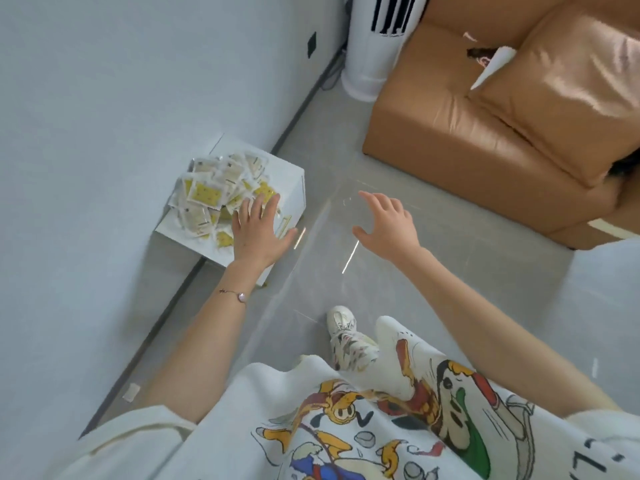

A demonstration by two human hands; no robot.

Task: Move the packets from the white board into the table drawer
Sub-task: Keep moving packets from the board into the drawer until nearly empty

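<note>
From the head view, we are reaching for the packets (221,188), heaped across the white board (292,181) toward its wall-side edge. Our left hand (258,233) is hovering over the pile's near edge, grip spread wide and empty; next it needs closing on some. Our right hand (388,225) is hanging open, holding nothing.

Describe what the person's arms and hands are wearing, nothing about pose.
Both hands are bare: no gloves or rings visible. The left hand has a thin bracelet at the wrist, a fine chain with a small pale pink bead. The right hand and its wrist carry nothing. Both forearms are uncovered; short cream-white sleeves of a cartoon-printed shirt end near the elbows.
</note>
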